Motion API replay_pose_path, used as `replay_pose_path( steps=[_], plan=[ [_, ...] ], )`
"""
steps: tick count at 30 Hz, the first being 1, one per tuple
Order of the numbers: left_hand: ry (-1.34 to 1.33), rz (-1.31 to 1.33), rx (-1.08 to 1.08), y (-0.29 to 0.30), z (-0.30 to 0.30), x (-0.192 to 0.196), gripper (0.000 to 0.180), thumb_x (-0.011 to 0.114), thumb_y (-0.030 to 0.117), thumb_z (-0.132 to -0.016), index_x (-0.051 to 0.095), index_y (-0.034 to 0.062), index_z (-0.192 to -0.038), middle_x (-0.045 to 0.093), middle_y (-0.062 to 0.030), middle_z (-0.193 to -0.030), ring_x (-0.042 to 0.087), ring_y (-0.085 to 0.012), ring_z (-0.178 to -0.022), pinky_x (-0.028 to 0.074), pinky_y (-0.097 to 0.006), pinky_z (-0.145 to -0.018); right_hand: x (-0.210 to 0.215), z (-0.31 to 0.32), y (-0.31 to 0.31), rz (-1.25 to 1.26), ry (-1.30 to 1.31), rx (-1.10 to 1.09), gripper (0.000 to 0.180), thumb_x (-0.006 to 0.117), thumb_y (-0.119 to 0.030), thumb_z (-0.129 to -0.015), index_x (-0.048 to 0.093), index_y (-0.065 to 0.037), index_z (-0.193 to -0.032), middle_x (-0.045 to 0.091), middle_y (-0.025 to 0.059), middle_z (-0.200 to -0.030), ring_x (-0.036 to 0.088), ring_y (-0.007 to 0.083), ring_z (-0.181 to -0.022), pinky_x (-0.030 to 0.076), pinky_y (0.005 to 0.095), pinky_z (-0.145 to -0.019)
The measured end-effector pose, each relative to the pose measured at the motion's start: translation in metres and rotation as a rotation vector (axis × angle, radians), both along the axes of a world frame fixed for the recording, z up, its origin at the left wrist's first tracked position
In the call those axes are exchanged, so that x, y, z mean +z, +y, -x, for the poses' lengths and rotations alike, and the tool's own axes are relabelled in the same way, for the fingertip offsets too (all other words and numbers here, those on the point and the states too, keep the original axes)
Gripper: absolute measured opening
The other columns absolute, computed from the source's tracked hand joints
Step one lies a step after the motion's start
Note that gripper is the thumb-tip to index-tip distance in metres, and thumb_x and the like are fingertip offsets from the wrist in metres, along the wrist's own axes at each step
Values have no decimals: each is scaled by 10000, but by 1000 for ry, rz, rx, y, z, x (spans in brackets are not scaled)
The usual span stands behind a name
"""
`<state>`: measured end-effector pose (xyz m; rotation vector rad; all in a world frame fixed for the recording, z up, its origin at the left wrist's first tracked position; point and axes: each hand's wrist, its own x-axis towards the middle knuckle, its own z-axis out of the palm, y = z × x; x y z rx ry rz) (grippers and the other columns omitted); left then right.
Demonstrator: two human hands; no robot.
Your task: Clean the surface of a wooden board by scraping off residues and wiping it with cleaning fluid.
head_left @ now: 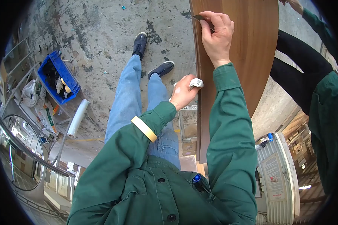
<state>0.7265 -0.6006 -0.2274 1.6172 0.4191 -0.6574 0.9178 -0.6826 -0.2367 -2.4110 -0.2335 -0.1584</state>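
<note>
My right hand [219,37] is above the far part of a brown wood-grain panel [248,41]. Between its thumb and fingers it pinches a thin, dark, flat piece [199,17], whose pointed corner sticks out at the panel's left edge. Closer to me, my left hand [184,93] is closed round a crumpled white cloth [196,83], which is right by that same edge. Whether the cloth touches the panel I cannot tell. A ring of cream-coloured tape [144,128] is worn round my left sleeve.
To the left, a blue crate [58,77] of odds and ends stands on the stained concrete floor [97,48]. Beside it are a white roll [78,118] and a metal-framed cart [30,150]. Across the panel stands another person in dark trousers [294,71], with one hand [293,4] at its far end.
</note>
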Motion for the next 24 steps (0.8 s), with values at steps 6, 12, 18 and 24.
replay_pose_path(
  steps=[6, 12, 18, 24],
  plan=[
    [49, 18, -33, 2, 0, 0, 217, 680, 189, -826, 590, 53, -969, 618, -163, -957, 605, -370, -892, 479, -433, -765, -4, 6, -5, -98, 6, 7, 169, 708, -70, -775, 728, -206, -874, 587, -45, -872, 501, 196, -862, 386, 324, -814],
    [17, -22, -26, 0, 1, -3, 195, 706, 165, -824, 595, 48, -934, 612, -119, -894, 610, -276, -847, 472, -371, -745, 2, 26, -13, -82, 26, 46, 166, 711, -59, -765, 731, -196, -857, 583, -36, -837, 505, 187, -819, 378, 326, -780],
    [17, -17, 5, -1, 1, -2, 223, 726, 197, -827, 593, 45, -921, 604, -111, -876, 603, -260, -828, 468, -359, -740, 7, 43, -20, -76, 55, 62, 170, 711, -55, -771, 735, -188, -874, 573, -23, -835, 507, 197, -822, 383, 332, -789],
    [12, 19, 8, 0, 1, -4, 226, 710, 198, -819, 587, 44, -931, 610, -150, -918, 597, -348, -869, 473, -412, -758, 13, 74, -30, -54, 97, 50, 175, 712, -51, -768, 737, -178, -886, 566, -4, -848, 510, 207, -828, 387, 334, -784]
  ],
)
